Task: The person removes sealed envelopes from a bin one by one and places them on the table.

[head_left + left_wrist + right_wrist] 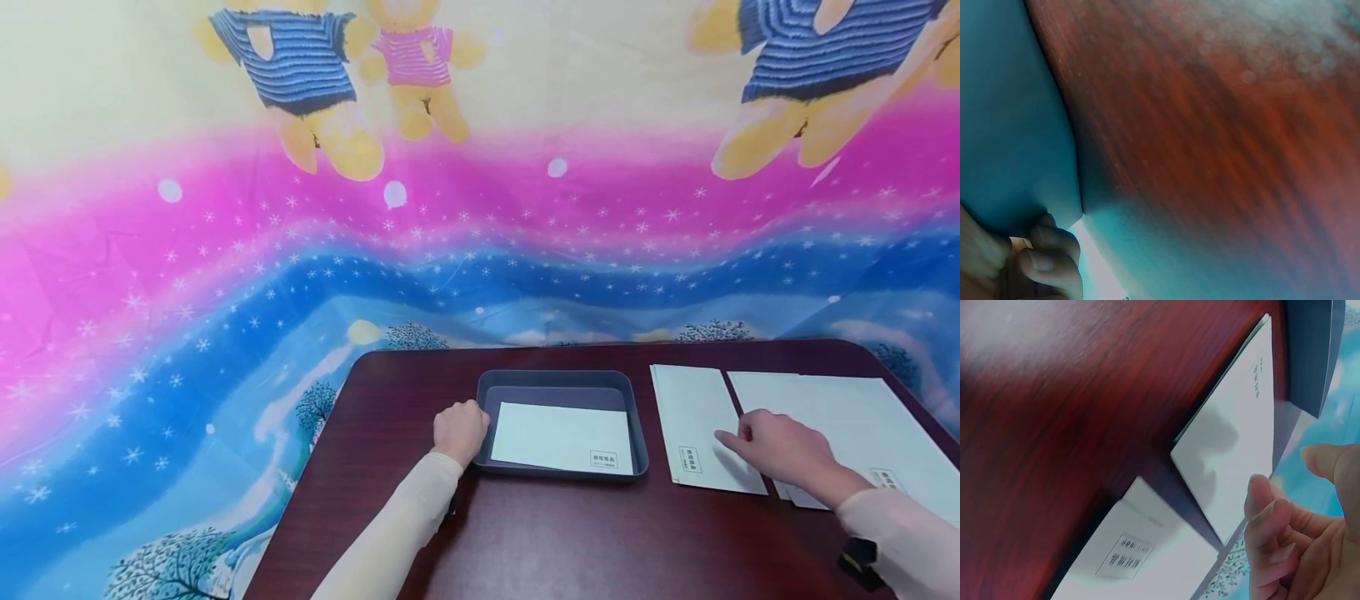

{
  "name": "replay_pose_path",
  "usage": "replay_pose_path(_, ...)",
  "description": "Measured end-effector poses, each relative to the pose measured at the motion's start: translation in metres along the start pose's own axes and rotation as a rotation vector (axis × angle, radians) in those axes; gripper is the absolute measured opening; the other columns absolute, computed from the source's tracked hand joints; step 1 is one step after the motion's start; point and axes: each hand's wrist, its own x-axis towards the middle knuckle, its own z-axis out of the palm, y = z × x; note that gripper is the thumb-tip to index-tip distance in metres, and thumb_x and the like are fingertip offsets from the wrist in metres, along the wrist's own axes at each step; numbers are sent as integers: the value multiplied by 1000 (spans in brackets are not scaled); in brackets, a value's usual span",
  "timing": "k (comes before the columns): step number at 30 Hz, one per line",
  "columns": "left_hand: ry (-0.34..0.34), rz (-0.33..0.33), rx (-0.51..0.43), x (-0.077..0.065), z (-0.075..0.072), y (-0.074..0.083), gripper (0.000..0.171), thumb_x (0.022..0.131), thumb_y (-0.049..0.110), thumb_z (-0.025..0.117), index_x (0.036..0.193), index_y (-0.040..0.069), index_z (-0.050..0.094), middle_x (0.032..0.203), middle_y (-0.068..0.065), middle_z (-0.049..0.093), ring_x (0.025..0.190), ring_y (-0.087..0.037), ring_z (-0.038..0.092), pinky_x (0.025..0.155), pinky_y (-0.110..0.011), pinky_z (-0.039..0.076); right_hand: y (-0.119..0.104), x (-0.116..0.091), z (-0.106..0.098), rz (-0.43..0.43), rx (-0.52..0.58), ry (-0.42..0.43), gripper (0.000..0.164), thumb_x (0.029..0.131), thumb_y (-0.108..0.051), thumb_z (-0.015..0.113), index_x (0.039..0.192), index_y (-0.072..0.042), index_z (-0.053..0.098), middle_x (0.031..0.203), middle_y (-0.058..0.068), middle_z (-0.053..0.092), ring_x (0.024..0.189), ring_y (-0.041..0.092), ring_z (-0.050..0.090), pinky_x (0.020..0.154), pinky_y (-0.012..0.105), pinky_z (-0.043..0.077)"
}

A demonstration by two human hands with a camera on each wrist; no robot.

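My left hand grips the left rim of a dark grey rectangular tray; in the left wrist view its fingers curl at the edge of the tray wall. A white envelope with a small printed box lies inside the tray. Over the white envelopes on the right hovers my right hand, thumb extended and other fingers loosely bent, holding nothing. Beneath and beside it are a narrow pile of envelopes and a wider pile, separated by a thin gap.
Everything stands on a dark reddish-brown table with rounded corners. Behind it hangs a colourful cloth printed with bears and snowflakes. The tray's right wall is close to the narrow envelope pile.
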Motion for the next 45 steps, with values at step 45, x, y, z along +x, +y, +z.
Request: replay_pose_path(45,51,31,30,-2,-2,1,45,93,24,65,52,15,51,45,-3,51,39,-16,45,42,-35,43,-74,9,12,-95,99,73,38,96,-47,62,78,-14,65,56,-3,50,55,15,46,49,32,33)
